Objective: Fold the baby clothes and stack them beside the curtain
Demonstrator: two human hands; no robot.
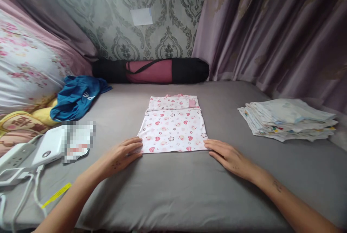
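Note:
A small white garment (173,130) printed with red hearts, flowers and little faces lies flat on the grey bed sheet. Its top part is folded over into a band, with a pink patch at the right and a bit of pink trim above. At its lower left corner, my left hand (126,153) has its fingers on the fabric and its thumb at the edge. My right hand (226,155) holds the lower right corner in the same way. Parts of both corners are hidden under the fingers.
A stack of folded cloths (287,119) lies at the right. On the left are a blue cloth (77,97), a white power bank (48,146), a power strip (17,157), cables and a yellow strip (56,195). A black and red long bag (149,71) lies along the wall.

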